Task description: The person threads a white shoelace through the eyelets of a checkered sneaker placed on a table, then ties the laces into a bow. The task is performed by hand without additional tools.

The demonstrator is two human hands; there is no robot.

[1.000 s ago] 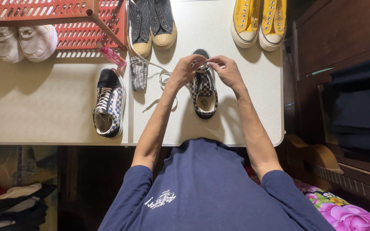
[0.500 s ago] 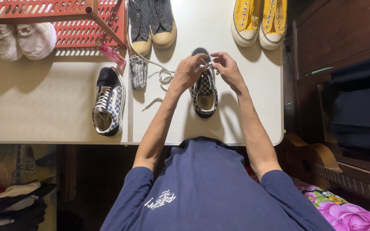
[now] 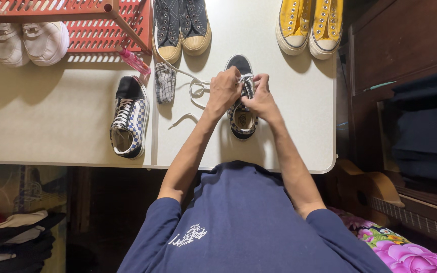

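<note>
The checkered shoe (image 3: 242, 117) stands near the middle of the white table (image 3: 67, 126), its black toe pointing away from you and its heel opening toward you. Both your hands are on its lacing area. Your left hand (image 3: 224, 90) is closed over the left side of the upper, fingers curled down on it. Your right hand (image 3: 260, 98) lies against the right side, with fingertips drawn together at the eyelets; they appear to pinch the white shoelace (image 3: 194, 91), though the exact grip is hidden. That lace trails off to the left of the shoe in loose loops on the tabletop.

Just beyond the loops lies a folded checked cloth (image 3: 165, 83). Further left, well apart, stands a second checkered shoe (image 3: 129, 117), already laced. At the far edge sit a dark pair of sneakers (image 3: 180, 28) and a yellow pair of sneakers (image 3: 309, 25). At the far left corner a red slatted rack (image 3: 102, 30) rests beside a white pair of shoes (image 3: 29, 43), with a pink bottle (image 3: 133, 61) at the rack's foot.
</note>
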